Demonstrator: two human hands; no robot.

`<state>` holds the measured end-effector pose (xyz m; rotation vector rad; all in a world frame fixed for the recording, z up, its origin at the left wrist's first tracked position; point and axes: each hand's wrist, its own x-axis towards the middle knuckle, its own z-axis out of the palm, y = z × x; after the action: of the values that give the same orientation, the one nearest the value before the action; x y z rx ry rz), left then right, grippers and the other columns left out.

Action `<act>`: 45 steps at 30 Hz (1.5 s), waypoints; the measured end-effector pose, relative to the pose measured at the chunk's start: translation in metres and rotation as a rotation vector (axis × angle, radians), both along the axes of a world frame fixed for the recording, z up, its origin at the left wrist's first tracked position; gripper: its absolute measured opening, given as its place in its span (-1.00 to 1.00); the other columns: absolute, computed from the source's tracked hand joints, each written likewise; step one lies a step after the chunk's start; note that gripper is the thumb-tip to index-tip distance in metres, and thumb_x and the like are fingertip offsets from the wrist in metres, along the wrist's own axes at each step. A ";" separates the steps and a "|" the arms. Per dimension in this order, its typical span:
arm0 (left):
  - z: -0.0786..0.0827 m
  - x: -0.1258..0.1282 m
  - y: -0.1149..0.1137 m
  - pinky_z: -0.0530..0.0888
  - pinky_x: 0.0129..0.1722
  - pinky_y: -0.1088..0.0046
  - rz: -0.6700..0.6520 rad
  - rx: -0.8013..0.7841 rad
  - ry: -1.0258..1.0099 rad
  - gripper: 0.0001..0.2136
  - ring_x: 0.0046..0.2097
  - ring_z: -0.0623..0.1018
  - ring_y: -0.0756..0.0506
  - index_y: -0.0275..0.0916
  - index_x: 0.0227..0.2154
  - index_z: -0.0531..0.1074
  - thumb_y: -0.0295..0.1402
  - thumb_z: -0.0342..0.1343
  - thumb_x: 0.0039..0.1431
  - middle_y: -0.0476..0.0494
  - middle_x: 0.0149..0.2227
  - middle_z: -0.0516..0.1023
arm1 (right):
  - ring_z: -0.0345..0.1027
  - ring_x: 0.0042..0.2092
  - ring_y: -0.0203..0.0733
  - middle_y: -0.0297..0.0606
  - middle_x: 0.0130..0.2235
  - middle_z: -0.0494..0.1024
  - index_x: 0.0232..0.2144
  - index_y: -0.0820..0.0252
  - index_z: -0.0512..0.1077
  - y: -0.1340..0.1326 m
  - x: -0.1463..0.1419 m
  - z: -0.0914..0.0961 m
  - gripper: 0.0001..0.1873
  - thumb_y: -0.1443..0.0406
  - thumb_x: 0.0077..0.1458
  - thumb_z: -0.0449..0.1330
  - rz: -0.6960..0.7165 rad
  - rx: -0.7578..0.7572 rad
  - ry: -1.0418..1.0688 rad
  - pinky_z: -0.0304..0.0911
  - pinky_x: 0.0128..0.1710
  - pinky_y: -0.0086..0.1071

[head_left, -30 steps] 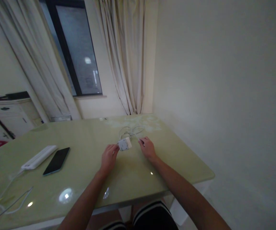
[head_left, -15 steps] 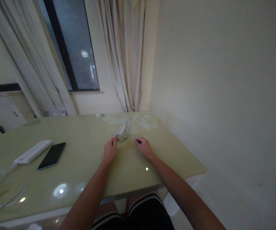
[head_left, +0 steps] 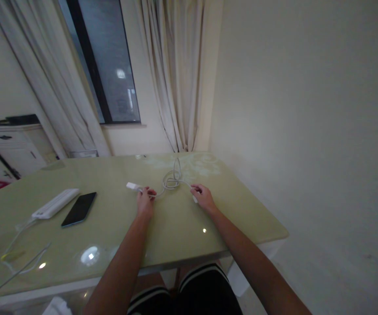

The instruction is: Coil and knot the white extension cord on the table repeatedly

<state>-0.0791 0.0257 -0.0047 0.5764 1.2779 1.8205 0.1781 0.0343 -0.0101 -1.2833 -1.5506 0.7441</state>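
Note:
A white charging cable point(head_left: 172, 179) lies looped on the glossy green table point(head_left: 110, 236), with a white charger block point(head_left: 131, 186) at its left end. My left hand point(head_left: 145, 202) is closed, pinching the cable just right of the block. On the other side, my right hand point(head_left: 202, 198) is closed on the cable's other end, with a white tip showing under the fingers. The loops rise between both hands.
A black phone point(head_left: 79, 208) and a white power strip point(head_left: 56, 203) lie at the table's left, with thin cords point(head_left: 18, 267) near the front left edge. Curtains point(head_left: 175, 74) and a window stand behind; a wall runs along the right. A white cabinet point(head_left: 8, 148) is far left.
The charger block has gone from between my hands out to the left, laid flat on the table. The cable now stretches between both hands with its loops pulled looser.

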 end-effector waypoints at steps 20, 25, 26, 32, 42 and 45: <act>0.016 0.012 -0.013 0.47 -0.28 0.52 0.078 0.020 -0.107 -0.93 -0.42 0.50 0.05 -0.20 -0.19 0.34 -0.40 -0.04 0.37 -0.02 -0.37 0.48 | 0.45 -0.16 -0.12 -0.10 -0.19 0.63 -0.18 0.21 0.57 -0.011 -0.004 0.007 -0.80 0.30 0.22 0.17 -0.052 0.062 -0.585 0.24 -0.12 -0.35; 0.043 -0.001 -0.036 0.34 -0.37 0.54 0.265 0.269 0.462 -0.77 -0.44 0.39 0.00 -0.19 0.02 0.42 -0.31 0.02 0.36 0.05 -0.45 0.38 | 0.39 -0.10 -0.12 -0.12 -0.15 0.60 -0.15 0.20 0.57 -0.012 -0.026 0.013 -0.78 0.35 0.30 0.11 0.139 0.176 -0.700 0.18 -0.05 -0.35; 0.050 -0.006 -0.042 0.32 -0.36 0.52 0.304 0.289 0.576 -0.75 -0.43 0.39 -0.01 -0.18 0.04 0.42 -0.32 0.01 0.36 0.04 -0.46 0.39 | 0.37 -0.09 -0.12 -0.12 -0.15 0.58 -0.14 0.20 0.57 -0.012 -0.034 0.013 -0.78 0.35 0.30 0.11 0.184 0.195 -0.710 0.18 -0.04 -0.34; 0.080 -0.034 -0.061 0.30 -0.33 0.42 0.293 0.005 1.324 -0.69 -0.38 0.50 -0.14 -0.24 0.07 0.43 -0.28 -0.06 0.40 -0.14 -0.40 0.55 | 0.29 -0.06 -0.12 -0.11 -0.13 0.48 -0.20 0.22 0.58 -0.011 -0.120 0.011 -0.79 0.28 0.31 0.15 0.326 0.296 -0.748 0.21 -0.06 -0.33; 0.069 -0.079 -0.019 0.40 -0.14 0.24 0.061 -0.273 1.957 -0.53 -0.12 0.60 -0.28 -0.16 0.25 0.36 -0.46 -0.20 0.38 -0.31 -0.10 0.64 | 0.38 -0.07 -0.08 -0.03 -0.09 0.49 -0.13 0.27 0.55 -0.015 -0.228 0.006 -0.73 0.25 0.29 0.12 0.296 0.138 -0.615 0.30 -0.02 -0.25; 0.053 -0.083 -0.014 0.39 -0.10 0.20 0.004 -0.311 2.030 -0.51 -0.07 0.60 -0.29 -0.17 0.24 0.37 -0.52 -0.21 0.34 -0.32 -0.10 0.64 | 0.37 -0.02 -0.06 -0.07 -0.06 0.50 0.03 0.25 0.50 -0.010 -0.200 0.006 -0.58 0.12 0.21 0.25 0.430 0.219 -0.528 0.29 0.06 -0.24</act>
<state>-0.1617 0.0122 0.0486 2.4239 2.5214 0.4137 -0.0223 0.0238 -0.0037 -1.0378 -2.3143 0.4894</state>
